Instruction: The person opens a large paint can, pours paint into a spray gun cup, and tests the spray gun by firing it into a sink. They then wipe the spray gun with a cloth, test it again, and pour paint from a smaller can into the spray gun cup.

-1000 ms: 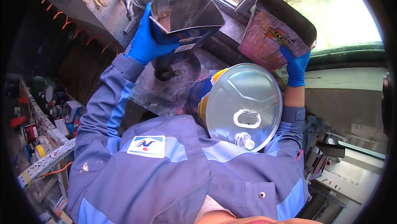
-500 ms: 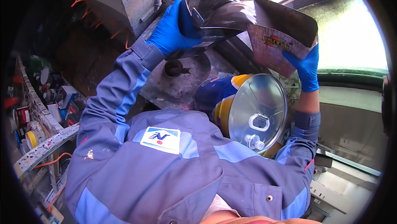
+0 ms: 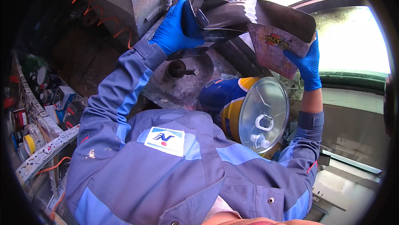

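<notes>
My left hand (image 3: 176, 27), in a blue glove, is closed on the left end of a long, curved dark panel (image 3: 232, 15), its thumb along the lower edge. My right hand (image 3: 306, 65), also blue-gloved, grips the wider right end, whose outer side is faded pinkish with a printed graphic. I hold the panel raised in front of me, its hollow side facing up. Flat metal tabs stick up beside my left hand. Exactly what kind of part the panel is, I cannot tell.
A blue and yellow metal drum (image 3: 224, 104) lies tilted near my chest, its silver lid with handle and capped spout facing right. Beyond is a grey metal plate (image 3: 199, 69) with a round recess and protruding rod. Cans and boxes (image 3: 52, 90) crowd a paint-spattered rack; an orange coiled hose (image 3: 97, 21) hangs far left.
My view has shifted slightly. The panel's right end has come a little to the left against the window behind it. Both hands keep their hold.
</notes>
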{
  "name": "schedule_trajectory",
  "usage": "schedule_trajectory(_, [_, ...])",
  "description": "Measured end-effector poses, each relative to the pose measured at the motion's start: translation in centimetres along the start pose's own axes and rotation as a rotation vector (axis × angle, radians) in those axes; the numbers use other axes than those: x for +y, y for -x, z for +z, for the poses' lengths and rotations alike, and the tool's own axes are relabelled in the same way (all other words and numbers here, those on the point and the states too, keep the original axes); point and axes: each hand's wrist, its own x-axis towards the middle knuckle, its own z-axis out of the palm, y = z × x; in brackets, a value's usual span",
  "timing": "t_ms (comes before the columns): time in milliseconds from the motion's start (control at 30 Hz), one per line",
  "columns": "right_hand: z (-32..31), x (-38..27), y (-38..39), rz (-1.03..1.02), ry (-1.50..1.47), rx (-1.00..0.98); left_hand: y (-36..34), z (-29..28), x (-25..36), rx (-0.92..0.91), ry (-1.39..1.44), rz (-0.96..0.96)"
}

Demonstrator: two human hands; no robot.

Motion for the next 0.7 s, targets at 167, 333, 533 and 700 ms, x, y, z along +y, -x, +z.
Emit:
schedule_trajectory(167, [0.2,-0.9,-0.3,0.012,0.017,-0.014,0.3,-0.4,-0.8,-0.029,0.002,-0.066])
schedule_trajectory(333, [0.4,-1.5,-0.6,-0.029,0.032,-0.011,0.7,-0.1,-1.5,-0.002,-0.036,-0.066])
schedule_trajectory(533, [0.9,-1.9,-0.9,-0.045,-0.004,-0.059,0.5,0.2,-1.7,0.027,0.014,-0.034])
schedule_trajectory(700, [0.9,-2.0,-1.3,-0.055,0.012,-0.070,0.4,0.6,-1.8,0.024,-0.030,-0.041])
